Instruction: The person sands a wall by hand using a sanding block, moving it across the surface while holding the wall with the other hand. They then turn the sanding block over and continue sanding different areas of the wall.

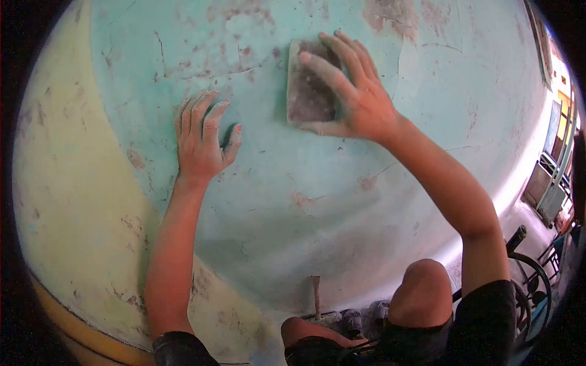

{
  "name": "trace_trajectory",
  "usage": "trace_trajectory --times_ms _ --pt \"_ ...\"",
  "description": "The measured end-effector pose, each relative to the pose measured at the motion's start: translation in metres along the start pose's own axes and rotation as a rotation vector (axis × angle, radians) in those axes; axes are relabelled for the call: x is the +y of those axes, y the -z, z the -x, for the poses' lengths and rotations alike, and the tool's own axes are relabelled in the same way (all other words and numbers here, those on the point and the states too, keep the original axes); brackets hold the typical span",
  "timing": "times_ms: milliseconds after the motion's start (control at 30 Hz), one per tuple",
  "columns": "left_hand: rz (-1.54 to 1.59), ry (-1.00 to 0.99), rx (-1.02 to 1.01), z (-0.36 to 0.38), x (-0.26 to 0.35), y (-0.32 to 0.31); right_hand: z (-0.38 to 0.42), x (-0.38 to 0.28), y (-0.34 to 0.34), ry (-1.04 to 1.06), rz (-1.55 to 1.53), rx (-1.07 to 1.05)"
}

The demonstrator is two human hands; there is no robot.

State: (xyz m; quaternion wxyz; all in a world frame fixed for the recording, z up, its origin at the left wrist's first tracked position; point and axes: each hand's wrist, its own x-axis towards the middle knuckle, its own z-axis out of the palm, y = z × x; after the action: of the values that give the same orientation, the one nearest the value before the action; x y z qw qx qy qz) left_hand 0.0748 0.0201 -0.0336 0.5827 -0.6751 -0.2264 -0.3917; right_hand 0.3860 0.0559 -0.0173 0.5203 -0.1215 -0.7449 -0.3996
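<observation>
My right hand presses a dusty, dark grey rectangular piece of sandpaper against the green wall. Its thumb lies along the lower edge, one finger rests on the face, and the other fingers reach over the top right. Whether a block backs the sandpaper cannot be seen. To the left, my left hand leans on the wall with its fingers spread and holds nothing. Pale dust coats the fingers of both hands.
A yellow painted area curves down the left of the wall. Cracks and bare patches mark the surface. Below, a thin upright post stands near my knee. Black curved tubing and metal frames stand at right.
</observation>
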Motion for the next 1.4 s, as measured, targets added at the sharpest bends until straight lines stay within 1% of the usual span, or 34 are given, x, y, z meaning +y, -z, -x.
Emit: trace_trajectory --times_ms 133,200,267,333,367,533,667,800,867,1000,1067,1100,1167,1300,1367,1400 --pt "-0.004 -0.007 -0.006 0.000 0.000 -0.001 0.018 -0.022 -0.013 0.025 -0.057 -0.070" --pt "-0.007 -0.003 -0.005 0.000 0.000 -0.001 0.026 -0.029 -0.016 0.093 -0.007 -0.222" --pt "-0.015 -0.008 -0.012 0.001 0.000 -0.001 0.030 -0.030 -0.015 0.092 -0.014 -0.234" --pt "-0.011 0.000 -0.006 0.001 0.000 -0.002 0.030 -0.028 -0.013 0.020 -0.008 -0.197" --pt "-0.007 0.001 -0.001 0.001 0.000 -0.002 0.029 -0.026 -0.011 0.026 -0.011 -0.198" --pt "-0.005 0.018 0.012 0.000 0.002 -0.002 0.022 -0.016 -0.005 -0.054 -0.017 -0.053" --pt "-0.015 0.016 0.023 0.001 0.001 -0.002 0.022 -0.019 -0.002 -0.103 0.005 -0.007" --pt "0.004 0.004 -0.004 0.001 0.001 -0.001 0.021 -0.021 -0.008 -0.161 0.052 -0.014" --pt "0.006 0.005 -0.009 0.002 0.000 -0.001 0.022 -0.021 -0.011 -0.204 0.086 -0.069" --pt "-0.005 0.011 -0.013 0.001 0.000 0.000 0.023 -0.027 -0.004 -0.236 0.096 -0.023" --pt "0.000 0.007 -0.022 0.002 0.000 0.000 0.024 -0.028 0.003 -0.334 0.061 0.023" --pt "-0.003 0.009 -0.019 0.002 0.002 0.000 0.026 -0.030 0.006 -0.330 0.061 0.023" --pt "-0.002 0.012 -0.021 0.002 0.001 0.000 0.028 -0.031 0.008 -0.393 0.109 -0.032" --pt "0.002 0.014 -0.027 0.002 0.001 0.000 0.030 -0.032 0.009 -0.416 0.124 -0.099" --pt "-0.021 0.007 -0.022 0.002 0.001 0.000 0.029 -0.030 0.007 -0.394 0.146 -0.012" --pt "-0.018 0.009 -0.022 0.002 0.001 0.000 0.029 -0.029 0.007 -0.394 0.147 -0.016"
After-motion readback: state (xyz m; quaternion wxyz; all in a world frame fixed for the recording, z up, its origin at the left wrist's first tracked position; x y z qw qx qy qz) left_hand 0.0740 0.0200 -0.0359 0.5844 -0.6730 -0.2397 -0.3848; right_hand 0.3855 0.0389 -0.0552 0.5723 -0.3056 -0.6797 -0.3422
